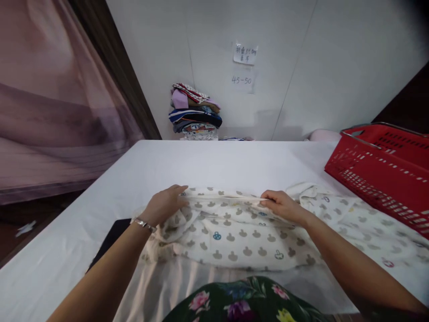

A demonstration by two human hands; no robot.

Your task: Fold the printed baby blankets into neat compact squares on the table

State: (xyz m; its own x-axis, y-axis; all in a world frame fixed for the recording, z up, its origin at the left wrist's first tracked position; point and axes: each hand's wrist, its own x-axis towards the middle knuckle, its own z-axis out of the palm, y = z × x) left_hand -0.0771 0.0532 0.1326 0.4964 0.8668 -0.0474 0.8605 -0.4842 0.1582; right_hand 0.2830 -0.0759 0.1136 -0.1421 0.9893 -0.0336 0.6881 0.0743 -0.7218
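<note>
A white cloth with grey mushroom-like prints [248, 243] lies bunched across the near part of the table, and part of it trails off to the right. My left hand [167, 203] is closed on its upper left edge, with a bracelet on the wrist. On the same upper edge, further right, my right hand [281, 205] pinches the fabric. Between the two hands the edge runs almost straight, with creases just below it. The left fingertips are partly hidden by the cloth.
A red plastic basket [378, 170] stands at the right. Folded clothes [196, 109] are stacked beyond the table's far edge, by the wall. A dark flat item [112, 239] lies under my left forearm. Pink curtain [60, 98] hangs at left. Paper notes [244, 53] are on the wall.
</note>
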